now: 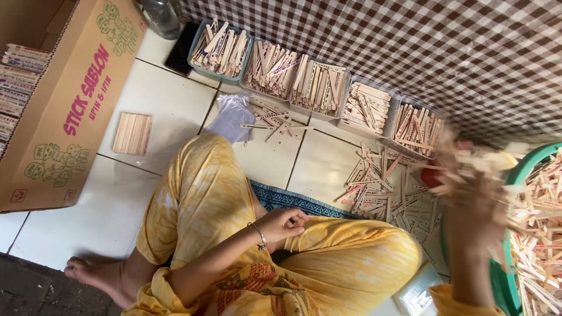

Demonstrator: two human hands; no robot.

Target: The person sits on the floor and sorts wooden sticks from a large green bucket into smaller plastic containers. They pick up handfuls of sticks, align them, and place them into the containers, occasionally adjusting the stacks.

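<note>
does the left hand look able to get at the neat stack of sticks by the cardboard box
Probably yes. The left hand rests empty on the lap, and only a raised knee sits between it and the neat stack on bare tile.

Stock count, taken outward from the brown cardboard carton (64,111)

Clear plastic trays of flat wooden sticks along the checked cloth, right of the carton: five, the first (219,50). Neat stack of plain wooden sticks (133,133) beside the carton: one. Green round plastic basin (535,158) of sticks, farthest from the carton: one.
</note>
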